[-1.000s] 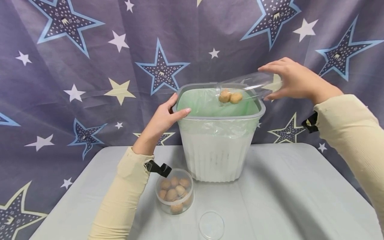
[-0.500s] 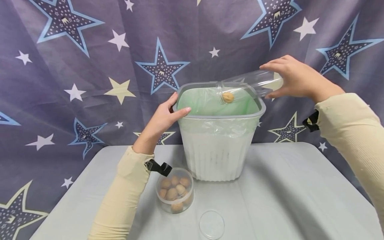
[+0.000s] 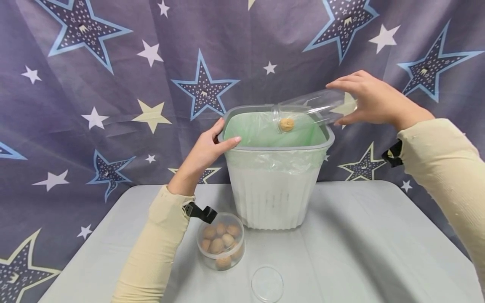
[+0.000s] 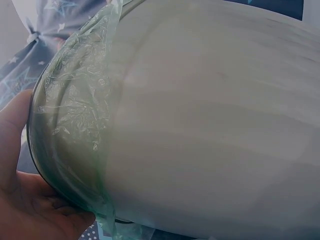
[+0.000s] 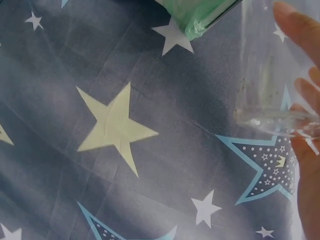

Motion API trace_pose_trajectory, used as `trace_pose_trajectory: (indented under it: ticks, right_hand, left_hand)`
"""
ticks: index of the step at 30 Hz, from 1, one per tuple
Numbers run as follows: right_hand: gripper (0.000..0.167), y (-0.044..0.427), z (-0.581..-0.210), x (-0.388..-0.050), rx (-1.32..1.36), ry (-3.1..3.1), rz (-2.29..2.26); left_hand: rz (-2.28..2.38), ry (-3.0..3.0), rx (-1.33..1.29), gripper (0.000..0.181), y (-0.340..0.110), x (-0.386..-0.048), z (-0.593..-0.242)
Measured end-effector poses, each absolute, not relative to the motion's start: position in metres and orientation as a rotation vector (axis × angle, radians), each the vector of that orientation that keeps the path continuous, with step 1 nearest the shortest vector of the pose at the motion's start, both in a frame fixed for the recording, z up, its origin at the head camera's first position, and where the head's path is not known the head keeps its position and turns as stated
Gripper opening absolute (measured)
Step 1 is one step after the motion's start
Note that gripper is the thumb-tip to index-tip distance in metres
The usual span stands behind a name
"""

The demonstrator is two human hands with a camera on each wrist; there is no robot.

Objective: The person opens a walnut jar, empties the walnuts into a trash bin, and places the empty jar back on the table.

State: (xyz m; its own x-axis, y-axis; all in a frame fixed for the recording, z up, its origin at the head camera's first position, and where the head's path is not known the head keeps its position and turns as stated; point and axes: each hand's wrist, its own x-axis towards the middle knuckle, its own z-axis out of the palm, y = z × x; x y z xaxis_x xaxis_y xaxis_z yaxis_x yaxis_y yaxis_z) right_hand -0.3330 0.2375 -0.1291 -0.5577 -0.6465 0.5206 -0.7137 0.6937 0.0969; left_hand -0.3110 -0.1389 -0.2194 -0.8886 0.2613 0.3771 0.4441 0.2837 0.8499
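Note:
A white ribbed trash bin (image 3: 273, 198) with a grey rim and a green plastic liner (image 3: 257, 130) stands on the table. My left hand (image 3: 207, 147) grips its rim at the left, thumb inside and fingers outside. Over the bin's opening my right hand (image 3: 375, 101) holds a clear plastic jar (image 3: 314, 105) by its base end, tilted with its mouth to the left and slightly down. One walnut (image 3: 286, 124) sits just inside the jar's mouth. In the right wrist view the jar's base end (image 5: 272, 95) shows between the thumb and fingers.
A clear round tub (image 3: 206, 254) holding several walnuts (image 3: 217, 246) stands at the bin's front left, beneath the left wrist. Nearer the front of the table (image 3: 341, 261) lies a clear round lid (image 3: 267, 284). A star-patterned curtain (image 3: 125, 84) hangs behind.
Two walnuts were in the jar a second ago; now one shows near its mouth. The left hand has stayed on the rim, and the jar has barely moved.

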Motion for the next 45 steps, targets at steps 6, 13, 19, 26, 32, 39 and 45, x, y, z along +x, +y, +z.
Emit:
trace_pose_trajectory:
  ticks: [6,13,19,26,32,39,45]
  right_hand:
    - [0.086,0.2367,-0.1306,-0.3343,1.037,-2.347,0.209]
    - [0.083,0.2336,-0.1323,-0.3364,1.113,-2.289,0.209]
    - [0.083,0.2329,-0.1343,-0.3377,1.141,-2.275,0.136]
    - [0.082,0.2325,-0.1337,-0.3378,1.161,-2.184,0.064]
    - [0.082,0.2311,-0.1316,-0.3382,1.186,-2.157,0.058]
    - [0.081,0.2305,-0.1317,-0.3388,1.225,-2.089,0.067]
    - [0.081,0.2299,-0.1321,-0.3368,1.172,-2.158,0.082]
  left_hand:
    - [-1.658,-2.386,-0.658,0.079,-0.1395,-0.3121,-0.2209]
    - [-1.665,-2.381,-0.67,0.078,-0.1405,-0.3125,-0.2221]
    - [-1.679,-2.369,-0.671,0.078,-0.1405,-0.312,-0.2227]
    - [-1.672,-2.372,-0.68,0.077,-0.14,-0.312,-0.222]
    - [-1.653,-2.379,-0.681,0.077,-0.1404,-0.3118,-0.2208]
    - [-1.657,-2.376,-0.688,0.077,-0.1399,-0.3119,-0.2205]
    - [-1.655,-2.377,-0.68,0.077,-0.1397,-0.3122,-0.2202]
